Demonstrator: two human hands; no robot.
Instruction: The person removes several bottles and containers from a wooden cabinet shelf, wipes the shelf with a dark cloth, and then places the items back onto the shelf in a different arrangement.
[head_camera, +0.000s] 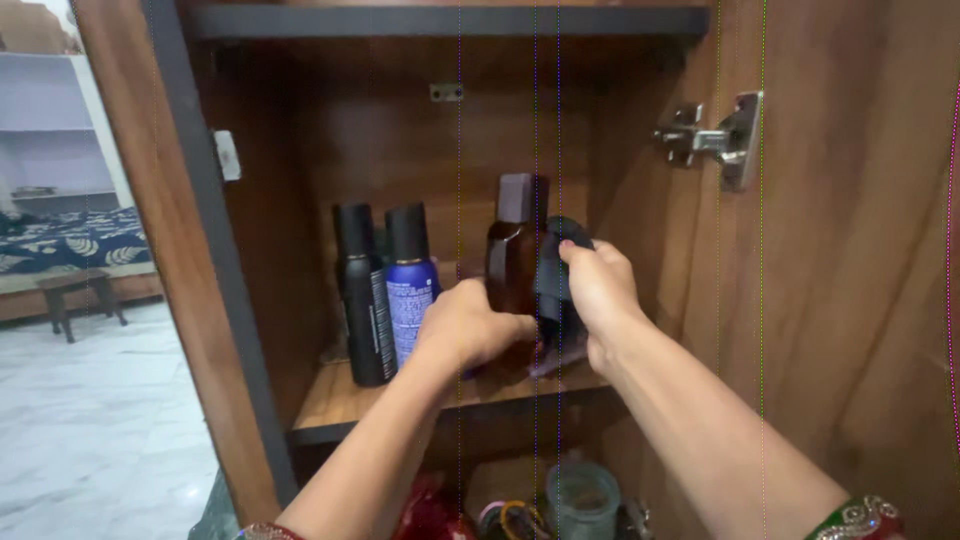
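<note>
A brown bottle (512, 262), upright with cap up, is being gripped by the left hand (470, 325); a dark cloth (556, 285) is being clenched against it by the right hand (600, 290).

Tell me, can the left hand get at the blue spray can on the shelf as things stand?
Probably yes. The blue spray can stands just left of the left hand at the shelf front, with nothing between them. But that hand is gripping the brown bottle, so it would need to let go first.
</note>
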